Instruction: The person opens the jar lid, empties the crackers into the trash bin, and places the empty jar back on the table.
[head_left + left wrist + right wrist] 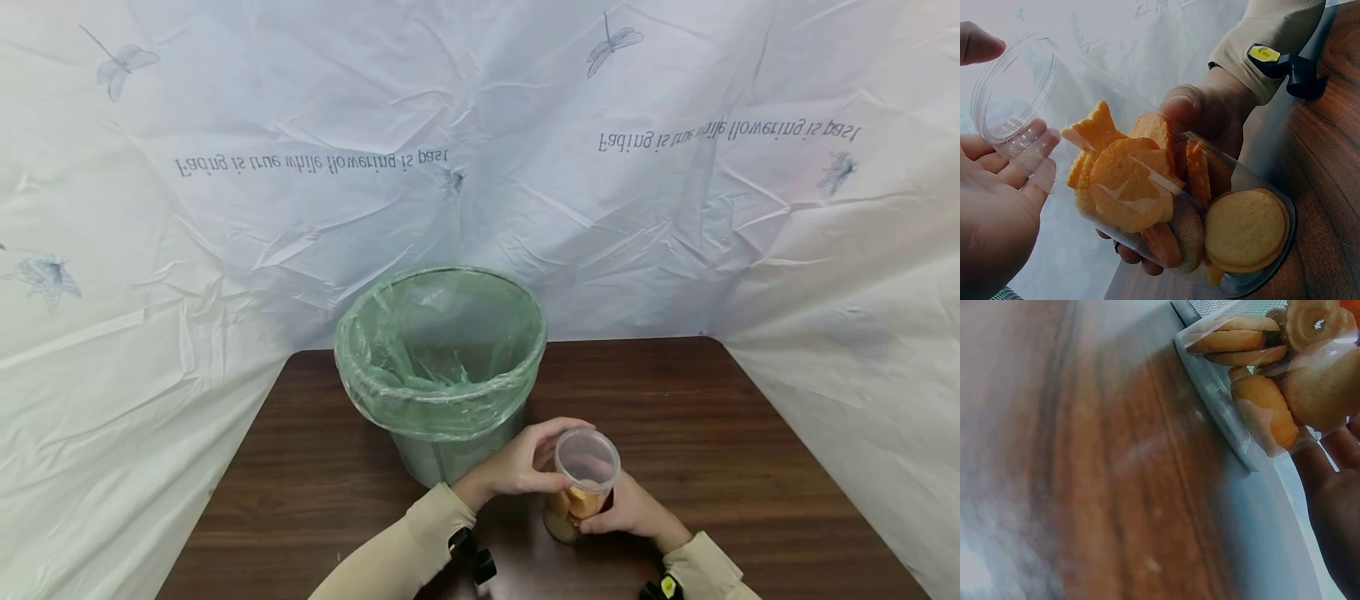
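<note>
A clear plastic jar (564, 527) of biscuits is held above the table between both hands, tilted. My left hand (513, 465) is around its top, with the thumb and fingers on opposite sides of the clear round lid (1013, 94). Lower down, my right hand (636, 510) grips the jar's body, the thumb on the near side and fingertips behind. Through the wall show round sandwich biscuits (1244, 230) near the base and a fan-ended yellow biscuit (1100, 128) higher up. In the right wrist view, the jar's base and part of the right hand (1338, 506) appear.
A mesh waste bin with a green plastic liner (442, 412) stands on the dark wooden table (675, 408), just beyond my left forearm. White printed sheeting (480, 217) hangs behind the table and along both sides.
</note>
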